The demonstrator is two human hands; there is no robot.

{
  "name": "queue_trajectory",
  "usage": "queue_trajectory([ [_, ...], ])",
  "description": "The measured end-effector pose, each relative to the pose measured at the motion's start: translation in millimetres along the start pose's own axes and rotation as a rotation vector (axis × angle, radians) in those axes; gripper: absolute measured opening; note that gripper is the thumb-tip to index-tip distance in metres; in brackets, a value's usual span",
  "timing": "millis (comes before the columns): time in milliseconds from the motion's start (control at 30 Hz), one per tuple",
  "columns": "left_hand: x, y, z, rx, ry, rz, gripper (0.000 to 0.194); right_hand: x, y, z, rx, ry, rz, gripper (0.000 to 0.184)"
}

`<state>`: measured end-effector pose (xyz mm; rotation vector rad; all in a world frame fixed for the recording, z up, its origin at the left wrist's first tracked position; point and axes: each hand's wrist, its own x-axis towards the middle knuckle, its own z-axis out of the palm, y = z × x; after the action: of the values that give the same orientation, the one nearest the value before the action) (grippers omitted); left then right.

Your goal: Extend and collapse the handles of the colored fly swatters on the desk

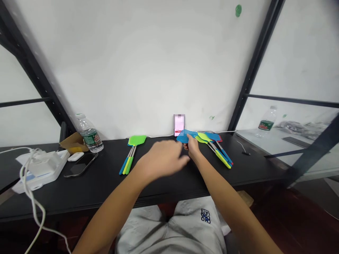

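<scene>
My right hand (192, 147) pinches the edge of a blue fly swatter (182, 135) at its mesh head. The handle of this swatter is out of sight. My left hand (165, 158) hovers just left of it, back toward me and thumb pointing right; its other fingers are hidden, so whether it grips anything does not show. To the left lies a bundle of fly swatters (136, 141) with a green head on top and blue, yellow and green handles. Right of my right hand, several more fly swatters (221, 153) lie fanned out, in yellow, blue and red.
A lit phone (179, 124) leans against the wall at the back. On the left of the black table (159, 190) are a water bottle (91, 135), a cardboard box (72, 143), a dark phone (81, 164) and a white power strip (45, 169) with cables. A short black cable (245, 153) lies right.
</scene>
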<state>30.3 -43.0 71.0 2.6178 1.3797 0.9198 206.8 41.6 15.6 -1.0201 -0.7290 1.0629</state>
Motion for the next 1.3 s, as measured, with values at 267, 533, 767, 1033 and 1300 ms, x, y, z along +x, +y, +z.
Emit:
queue_trajectory([
  [267, 42, -23, 35.5, -0.147, -0.178, -0.136, 0.031, -4, 1, 2, -0.035, -0.056, 0.002, 0.035],
  [533, 35, -39, 68.6, -0.406, -0.140, -0.174, 0.032, -7, 2, 5, -0.103, -0.096, 0.029, 0.034],
  [767, 32, -34, 82.2, -0.380, -0.007, -0.167, 0.032, -7, 1, 4, -0.115, -0.062, -0.003, 0.034],
  [1033, 31, -33, 92.1, -0.628, -0.036, -0.315, 0.033, 0, 5, 1, -0.081, -0.040, -0.064, 0.034],
  [1300, 26, -33, 102.4, -0.771, -0.067, -0.336, 0.032, 8, 6, -6, -0.078, 0.065, -0.105, 0.034],
])
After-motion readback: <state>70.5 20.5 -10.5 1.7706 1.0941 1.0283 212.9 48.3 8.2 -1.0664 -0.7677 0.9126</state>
